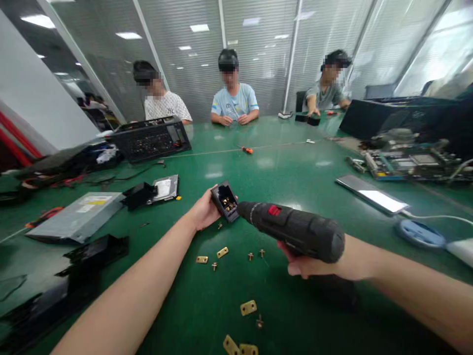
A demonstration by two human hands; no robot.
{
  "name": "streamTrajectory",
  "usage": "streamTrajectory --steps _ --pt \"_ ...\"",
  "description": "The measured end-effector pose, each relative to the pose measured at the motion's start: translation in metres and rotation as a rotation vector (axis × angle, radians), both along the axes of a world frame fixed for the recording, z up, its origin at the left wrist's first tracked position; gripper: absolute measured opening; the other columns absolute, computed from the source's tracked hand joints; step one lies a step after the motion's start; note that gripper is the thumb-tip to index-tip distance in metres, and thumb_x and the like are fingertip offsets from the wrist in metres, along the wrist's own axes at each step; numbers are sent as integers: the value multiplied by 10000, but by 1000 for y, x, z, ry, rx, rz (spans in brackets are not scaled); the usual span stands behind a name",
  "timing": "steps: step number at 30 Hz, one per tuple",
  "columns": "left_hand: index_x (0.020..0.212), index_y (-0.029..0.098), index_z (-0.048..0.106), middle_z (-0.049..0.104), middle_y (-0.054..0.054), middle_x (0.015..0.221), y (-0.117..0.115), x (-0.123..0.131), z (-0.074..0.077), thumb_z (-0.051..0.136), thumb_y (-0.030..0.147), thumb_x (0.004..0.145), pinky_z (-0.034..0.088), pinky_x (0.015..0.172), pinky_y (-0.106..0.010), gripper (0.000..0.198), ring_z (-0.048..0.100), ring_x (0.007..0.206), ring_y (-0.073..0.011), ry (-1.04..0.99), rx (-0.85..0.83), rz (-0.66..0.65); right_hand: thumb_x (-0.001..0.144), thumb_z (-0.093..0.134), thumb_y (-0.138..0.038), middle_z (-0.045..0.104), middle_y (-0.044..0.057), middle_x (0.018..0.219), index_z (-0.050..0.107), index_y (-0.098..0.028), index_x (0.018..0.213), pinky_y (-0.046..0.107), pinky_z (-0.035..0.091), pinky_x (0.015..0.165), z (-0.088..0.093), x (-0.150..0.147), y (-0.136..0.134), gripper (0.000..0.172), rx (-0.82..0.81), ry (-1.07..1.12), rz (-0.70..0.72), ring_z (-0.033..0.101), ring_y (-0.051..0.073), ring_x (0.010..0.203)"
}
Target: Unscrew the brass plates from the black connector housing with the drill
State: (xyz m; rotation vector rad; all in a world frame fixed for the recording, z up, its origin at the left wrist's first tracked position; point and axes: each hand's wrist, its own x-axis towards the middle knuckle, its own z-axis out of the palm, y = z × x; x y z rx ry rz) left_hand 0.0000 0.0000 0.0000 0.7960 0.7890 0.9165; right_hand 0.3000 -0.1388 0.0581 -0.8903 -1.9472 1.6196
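My left hand (206,211) is closed around a small black box (222,191) with an open face turned toward me; brass-coloured parts show inside it. In my right hand (305,264) is a black cordless drill (291,227) with a red switch on top. Its chuck points left at the box's lower right edge; I cannot tell whether the bit touches anything. On the green table below lie a gold two-hole plate (222,252), another plate (248,307) and several more like them. Small screws (214,266) are scattered among the plates.
At left are a silver drive (81,214), a hard disk (165,188) and a black chassis (151,140). An orange screwdriver (247,150) lies mid-table. A phone (371,194), a blue round object (421,232) and circuit boards (414,160) are at right. Three people sit opposite.
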Motion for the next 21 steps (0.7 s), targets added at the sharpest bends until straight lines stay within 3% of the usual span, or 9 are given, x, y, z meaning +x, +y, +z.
streamTrajectory --steps 5,21 --pt "1083 117 744 781 -162 1052 3 -2 -2 396 518 1042 468 1109 -467 533 723 1031 -284 -23 7 -13 867 820 -293 689 9 804 296 -245 1671 274 548 607 5 1 -4 961 36 17 -7 617 151 633" --pt "1128 121 732 778 -162 1099 4 -4 -6 438 493 1033 479 1097 -454 484 723 1054 -279 -79 19 -23 868 822 -317 670 -1 801 334 -243 1652 262 549 574 0 2 -2 926 16 29 2 627 151 624"
